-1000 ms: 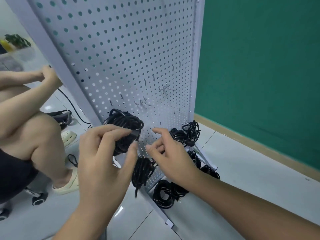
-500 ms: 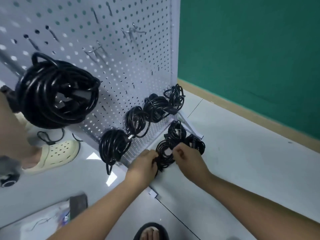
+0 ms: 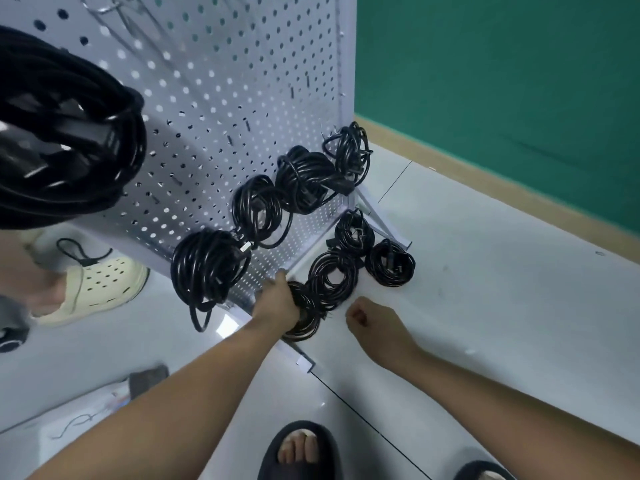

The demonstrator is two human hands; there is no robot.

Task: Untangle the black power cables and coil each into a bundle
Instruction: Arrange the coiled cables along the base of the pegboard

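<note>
The cable bundle (image 3: 309,318) is down on the floor (image 3: 485,306) at the pegboard's (image 3: 214,98) foot, with the left hand (image 3: 277,303) wrapped round it. The right hand (image 3: 363,318) was on it half a sec ago. It's let go now and sits just beside it, curled up and empty.

- The big near coil (image 3: 62,133) was out of focus and ran off the left edge of view.
- The left hand (image 3: 277,303) covered its own fingers and part of the floor coil (image 3: 306,329) it gripped; that coil looked smeared.
- The right hand (image 3: 370,317) kept its fingertips tucked out of sight.
- Two dark slippers (image 3: 301,452) were cut off at the bottom.
</note>
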